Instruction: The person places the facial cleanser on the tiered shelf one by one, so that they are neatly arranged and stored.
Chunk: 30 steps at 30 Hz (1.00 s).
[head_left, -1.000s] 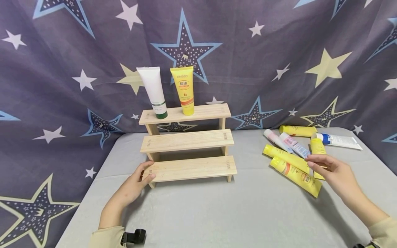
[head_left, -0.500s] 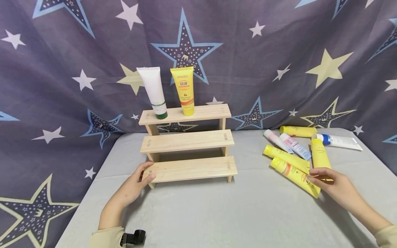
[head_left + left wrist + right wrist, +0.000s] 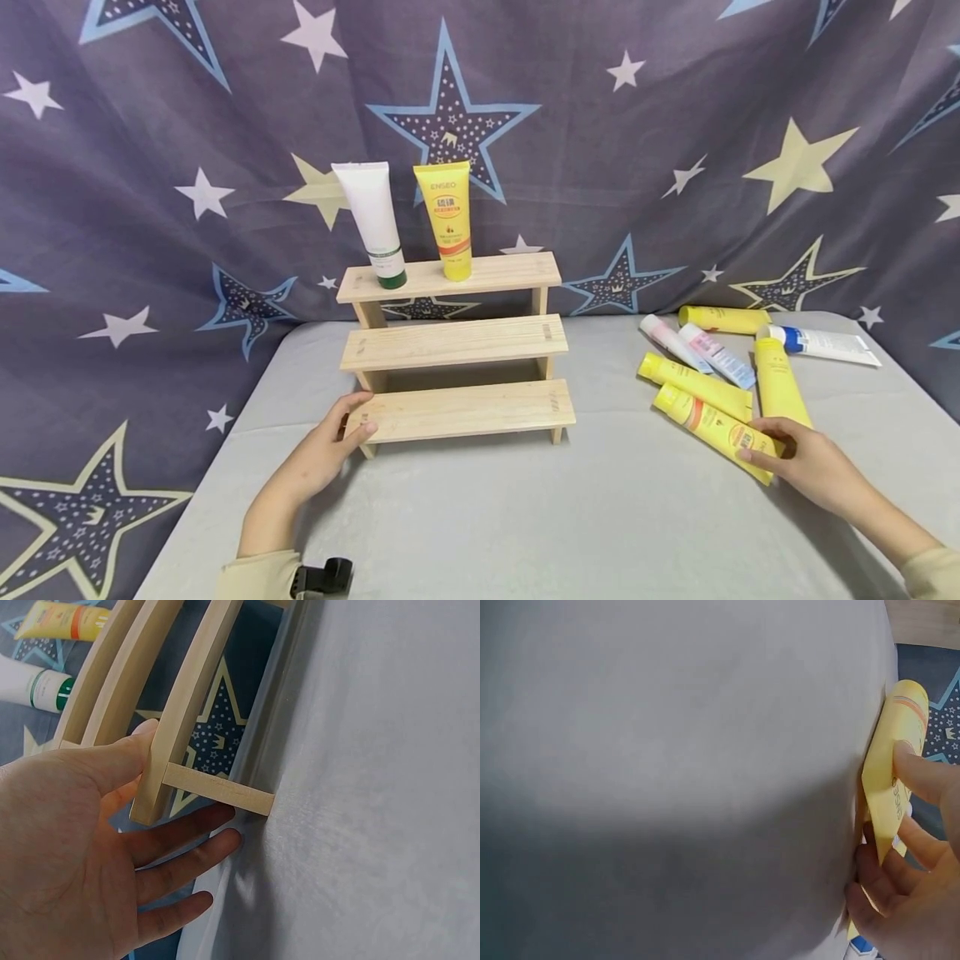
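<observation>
My left hand (image 3: pixel 321 452) grips the left end of the lowest step of a three-tier wooden display stand (image 3: pixel 465 410). In the left wrist view its thumb lies on the step's end, while the other fingers spread beside the support (image 3: pixel 217 787). At the right, my right hand (image 3: pixel 817 468) pinches the flat crimped end of a yellow squeeze tube (image 3: pixel 701 418) lying on the cloth. The right wrist view shows the thumb on the printed face of that tube (image 3: pixel 904 727) and the fingers at its edge. A white tube (image 3: pixel 372 218) and a yellow tube (image 3: pixel 447 218) stand cap-down on the top step.
Behind the gripped tube lie several others: another yellow tube (image 3: pixel 693 385), two pink-and-white tubes (image 3: pixel 675 343), a yellow one (image 3: pixel 780 379), a yellow one at the back (image 3: pixel 723 319) and a white tube with blue cap (image 3: pixel 828 344). A star-patterned curtain (image 3: pixel 600 192) hangs behind the grey cloth.
My right hand has moved down and toward me, from above the yellow tubes onto the end of the nearest one, and now pinches it. The left hand stays on the stand.
</observation>
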{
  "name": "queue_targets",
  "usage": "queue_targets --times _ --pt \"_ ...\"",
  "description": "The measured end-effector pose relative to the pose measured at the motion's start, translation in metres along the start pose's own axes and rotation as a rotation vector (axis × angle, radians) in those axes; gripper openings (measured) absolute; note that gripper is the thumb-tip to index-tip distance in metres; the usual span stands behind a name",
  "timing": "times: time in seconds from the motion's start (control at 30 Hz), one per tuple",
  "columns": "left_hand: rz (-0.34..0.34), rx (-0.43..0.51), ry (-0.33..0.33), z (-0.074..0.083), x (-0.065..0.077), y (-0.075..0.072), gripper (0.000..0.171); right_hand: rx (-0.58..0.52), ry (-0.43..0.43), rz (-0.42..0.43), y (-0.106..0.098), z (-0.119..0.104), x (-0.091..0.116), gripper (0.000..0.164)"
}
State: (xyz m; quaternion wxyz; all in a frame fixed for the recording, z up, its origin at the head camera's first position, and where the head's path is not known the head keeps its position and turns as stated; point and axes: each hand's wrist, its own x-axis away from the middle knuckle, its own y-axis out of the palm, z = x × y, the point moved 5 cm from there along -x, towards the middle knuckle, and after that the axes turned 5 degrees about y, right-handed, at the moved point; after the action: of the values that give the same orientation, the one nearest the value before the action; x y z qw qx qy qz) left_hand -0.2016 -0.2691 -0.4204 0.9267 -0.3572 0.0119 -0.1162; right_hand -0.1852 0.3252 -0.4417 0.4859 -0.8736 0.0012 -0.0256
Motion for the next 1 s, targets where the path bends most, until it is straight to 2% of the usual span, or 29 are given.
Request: queue_targets --times 0.13,0.33,0.47,0.67,0.83,1.0 --pt "-0.006 0.003 -0.015 -0.0015 0.0004 0.0007 0.06 0.025 0.024 -0.033 0.0009 0.0016 -0.0002 0.066" --pt "-0.005 0.0 -0.02 -0.0027 0.0002 0.0015 0.06 0.01 0.039 -0.049 0.0022 0.0012 0.0005 0.065" --pt "0.001 0.001 -0.012 -0.0027 -0.0004 0.0006 0.059 -0.029 0.056 -0.037 0.0019 -0.0009 0.0 0.066" --pt "0.007 0.003 0.004 -0.0012 -0.0015 0.0 0.058 -0.095 0.083 0.017 -0.0016 -0.0029 -0.0001 0.058" --pt "0.008 0.0 0.005 -0.0008 -0.0015 0.0 0.058 -0.13 0.138 0.003 -0.0027 -0.0021 0.0003 0.065" --pt "0.005 -0.001 0.0 -0.002 -0.0012 -0.0001 0.059 -0.145 0.115 0.074 -0.0065 -0.0059 0.0007 0.057"
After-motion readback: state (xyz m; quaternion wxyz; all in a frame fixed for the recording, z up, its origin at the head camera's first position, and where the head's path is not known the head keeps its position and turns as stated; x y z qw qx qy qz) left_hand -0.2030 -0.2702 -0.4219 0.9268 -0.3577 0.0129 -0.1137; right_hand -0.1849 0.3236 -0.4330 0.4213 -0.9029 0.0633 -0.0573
